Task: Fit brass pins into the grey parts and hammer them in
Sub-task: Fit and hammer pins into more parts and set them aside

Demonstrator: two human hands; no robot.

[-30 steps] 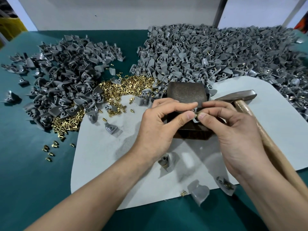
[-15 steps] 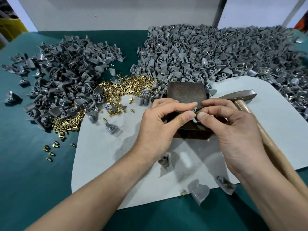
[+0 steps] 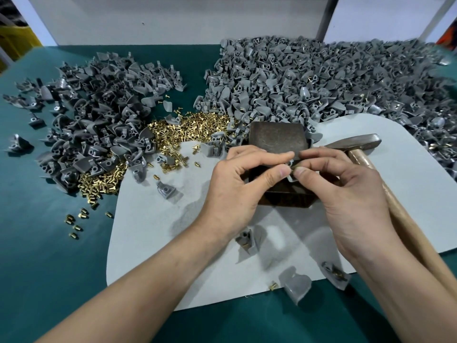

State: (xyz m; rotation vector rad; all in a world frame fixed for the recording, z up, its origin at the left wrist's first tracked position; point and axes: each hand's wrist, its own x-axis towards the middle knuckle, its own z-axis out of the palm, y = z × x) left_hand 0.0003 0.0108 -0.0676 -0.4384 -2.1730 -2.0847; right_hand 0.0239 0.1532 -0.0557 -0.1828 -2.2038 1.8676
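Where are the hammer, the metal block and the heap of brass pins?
hammer (image 3: pixel 356 142): head view, on its steel head.
metal block (image 3: pixel 275 138): head view, on its bare top face.
heap of brass pins (image 3: pixel 189 129): head view, on the heap's middle.

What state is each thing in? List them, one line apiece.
left hand, pinching the grey part over the metal block
right hand, pinching the same grey part
grey part, held between both hands' fingertips
metal block, resting on the white mat
hammer, lying unheld right of the metal block
brass pins, heaped loose by the white mat's far-left edge
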